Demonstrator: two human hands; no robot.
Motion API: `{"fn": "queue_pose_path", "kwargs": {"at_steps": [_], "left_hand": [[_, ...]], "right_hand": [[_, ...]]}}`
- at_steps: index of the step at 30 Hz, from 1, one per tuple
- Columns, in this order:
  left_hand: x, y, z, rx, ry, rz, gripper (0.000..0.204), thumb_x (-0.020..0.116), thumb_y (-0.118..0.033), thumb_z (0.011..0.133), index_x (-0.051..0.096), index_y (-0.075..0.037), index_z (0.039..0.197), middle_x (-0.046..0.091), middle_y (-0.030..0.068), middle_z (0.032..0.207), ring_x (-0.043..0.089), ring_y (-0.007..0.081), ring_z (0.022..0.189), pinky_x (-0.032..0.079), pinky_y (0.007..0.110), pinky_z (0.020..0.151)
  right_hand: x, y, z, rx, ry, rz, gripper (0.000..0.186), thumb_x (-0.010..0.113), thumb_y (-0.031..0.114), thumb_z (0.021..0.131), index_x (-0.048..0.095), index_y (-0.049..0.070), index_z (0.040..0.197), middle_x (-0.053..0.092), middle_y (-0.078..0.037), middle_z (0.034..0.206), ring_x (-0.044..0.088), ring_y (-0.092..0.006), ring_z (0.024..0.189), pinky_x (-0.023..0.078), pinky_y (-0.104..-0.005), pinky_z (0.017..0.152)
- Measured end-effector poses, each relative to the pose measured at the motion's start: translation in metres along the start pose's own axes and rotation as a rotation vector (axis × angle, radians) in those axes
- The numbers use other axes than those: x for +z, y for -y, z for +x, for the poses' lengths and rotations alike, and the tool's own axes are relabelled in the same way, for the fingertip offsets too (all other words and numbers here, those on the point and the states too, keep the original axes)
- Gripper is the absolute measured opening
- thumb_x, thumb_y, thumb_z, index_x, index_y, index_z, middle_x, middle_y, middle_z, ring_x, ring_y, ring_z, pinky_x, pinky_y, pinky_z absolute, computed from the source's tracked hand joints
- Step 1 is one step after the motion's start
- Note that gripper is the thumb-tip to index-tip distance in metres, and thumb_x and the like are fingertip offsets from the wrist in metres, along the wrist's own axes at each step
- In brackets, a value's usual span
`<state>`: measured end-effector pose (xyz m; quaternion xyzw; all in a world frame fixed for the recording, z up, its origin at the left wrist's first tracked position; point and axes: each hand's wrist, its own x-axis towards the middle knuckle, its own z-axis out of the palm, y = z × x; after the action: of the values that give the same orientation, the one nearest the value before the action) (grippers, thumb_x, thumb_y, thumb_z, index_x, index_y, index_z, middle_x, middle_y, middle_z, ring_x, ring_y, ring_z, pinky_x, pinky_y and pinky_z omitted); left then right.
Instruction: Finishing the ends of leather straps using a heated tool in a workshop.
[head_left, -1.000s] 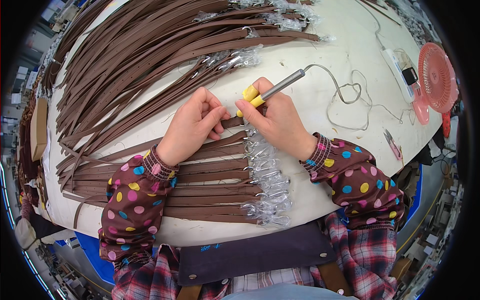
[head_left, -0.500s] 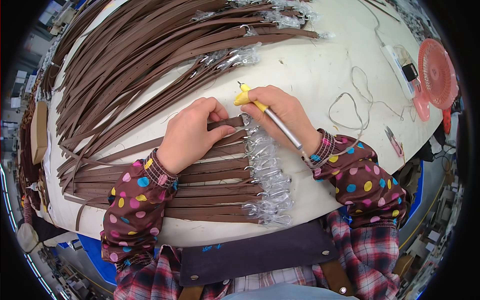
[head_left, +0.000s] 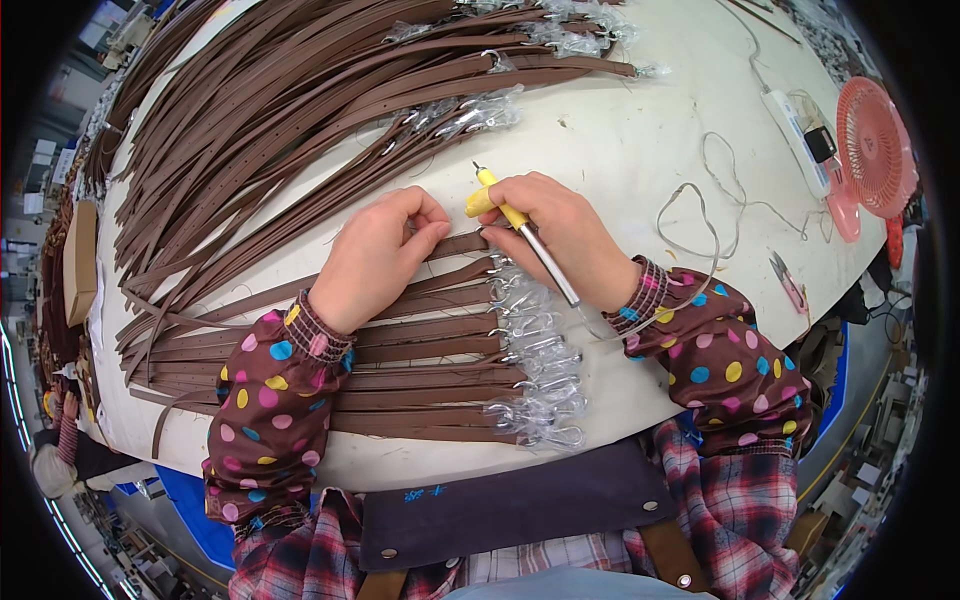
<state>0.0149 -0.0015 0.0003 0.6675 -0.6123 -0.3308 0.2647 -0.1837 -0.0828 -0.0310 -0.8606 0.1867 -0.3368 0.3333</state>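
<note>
- Head view: I see the right hand (head_left: 580, 237) gripping a slim yellow-and-silver pen-shaped tool (head_left: 545, 257), tip off the work.
- Left hand (head_left: 372, 258) curls over a flat brown strap (head_left: 460, 244) lying between both hands; pinching, I can't tell.
- I'd hold it flat, tip clear of the plastic-wrapped metal clasps (head_left: 535, 335).

brown straps (head_left: 270, 130), yellow-and-silver tool (head_left: 541, 250)

right fingers (head_left: 527, 191) grip a pen-like tool (head_left: 545, 260); left fingers (head_left: 428, 237) over a brown strap (head_left: 462, 244)
</note>
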Motion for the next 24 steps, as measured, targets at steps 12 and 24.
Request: {"fn": "queue_pose_path", "kwargs": {"at_steps": [12,24], "left_hand": [[0.005,-0.015,-0.007,0.023,-0.100,0.339,0.029,0.074,-0.034,0.078,0.061,-0.008,0.083,0.061,0.0053,0.084,0.063,0.0207,0.077,0.048,0.033,0.063],[-0.004,-0.012,-0.008,0.040,0.023,0.270,0.020,0.073,-0.023,0.078,0.062,-0.010,0.089,0.061,0.0051,0.090,0.063,0.0230,0.087,0.049,0.035,0.071]], "right_hand": [[-0.005,0.007,0.002,0.105,-0.088,0.194,0.021,0.054,0.015,0.097,0.058,0.001,0.112,0.066,-0.006,0.084,0.062,-0.0110,0.078,0.049,-0.0240,0.070],[-0.001,-0.002,0.000,0.000,-0.064,0.336,0.021,0.058,0.014,0.095,0.058,0.001,0.111,0.065,-0.004,0.084,0.060,-0.0092,0.076,0.048,-0.0220,0.068]]}}
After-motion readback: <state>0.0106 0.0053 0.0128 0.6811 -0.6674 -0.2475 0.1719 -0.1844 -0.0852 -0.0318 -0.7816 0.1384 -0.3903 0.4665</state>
